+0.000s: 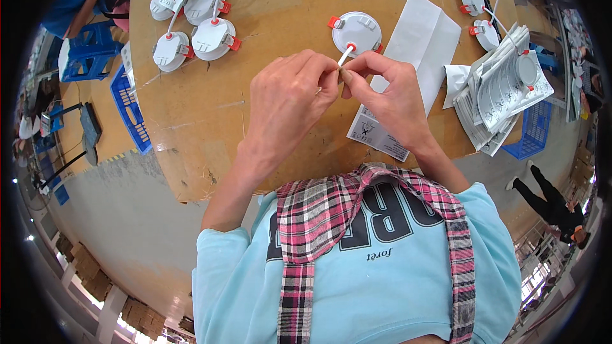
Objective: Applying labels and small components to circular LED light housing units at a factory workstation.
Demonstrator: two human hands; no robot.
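A round white downlight [361, 30] with red-tipped spring clips lies back side up on the table, just beyond my hands. Its white cable [345, 55] runs from a red grommet toward me. Both hands meet at the cable's near end: my left hand [290, 92] pinches it between thumb and fingers, and my right hand [389, 92] pinches at the same spot from the other side. The very tip is mostly hidden by the fingertips. Partly under my right hand lies a folded white printed sheet [421, 32].
Several downlights [213, 39] with cables and labels stand at the far left of the wooden table [210, 114]. Two more [486, 35] lie at the right, behind a stack of printed papers [497, 89]. Blue crates [129, 108] flank the table; people are nearby.
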